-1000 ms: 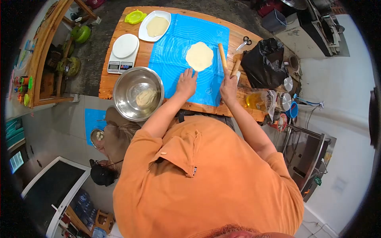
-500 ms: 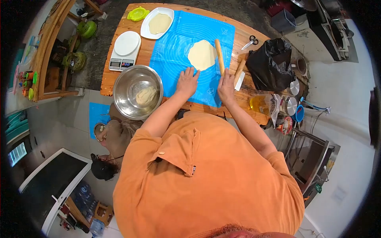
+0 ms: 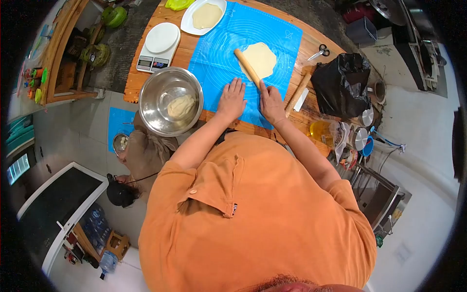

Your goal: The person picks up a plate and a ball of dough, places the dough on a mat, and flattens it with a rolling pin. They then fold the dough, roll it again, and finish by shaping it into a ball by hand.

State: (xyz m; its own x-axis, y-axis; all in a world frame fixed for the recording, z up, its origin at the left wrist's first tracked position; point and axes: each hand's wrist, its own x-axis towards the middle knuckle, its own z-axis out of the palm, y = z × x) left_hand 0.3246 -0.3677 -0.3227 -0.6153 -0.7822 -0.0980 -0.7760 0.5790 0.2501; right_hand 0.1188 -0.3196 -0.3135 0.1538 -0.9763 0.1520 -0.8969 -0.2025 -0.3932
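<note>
A flat, pale dough sheet (image 3: 263, 59) lies on the blue mat (image 3: 214, 58). Across its left edge rests a wooden rolling pin (image 3: 247, 67), slanting down to the right. My right hand (image 3: 272, 103) is closed on the pin's near end. Fingers spread, my left hand (image 3: 232, 100) lies on the mat to the left of the pin and holds nothing. Left of it stands a steel bowl (image 3: 149, 104) with a dough lump (image 3: 180, 106) inside.
A white scale (image 3: 162, 39) and a plate (image 3: 186, 24) with another dough sheet are at the back left. Scissors (image 3: 319, 52), a second wooden stick (image 3: 298, 95), a black bag (image 3: 341, 86) and an oil container (image 3: 321, 130) are on the right. Another person (image 3: 146, 151) is at lower left.
The rolling pin has moved left, from beside the dough's right edge onto its left side, with my right hand on it. The whole view has shifted slightly.
</note>
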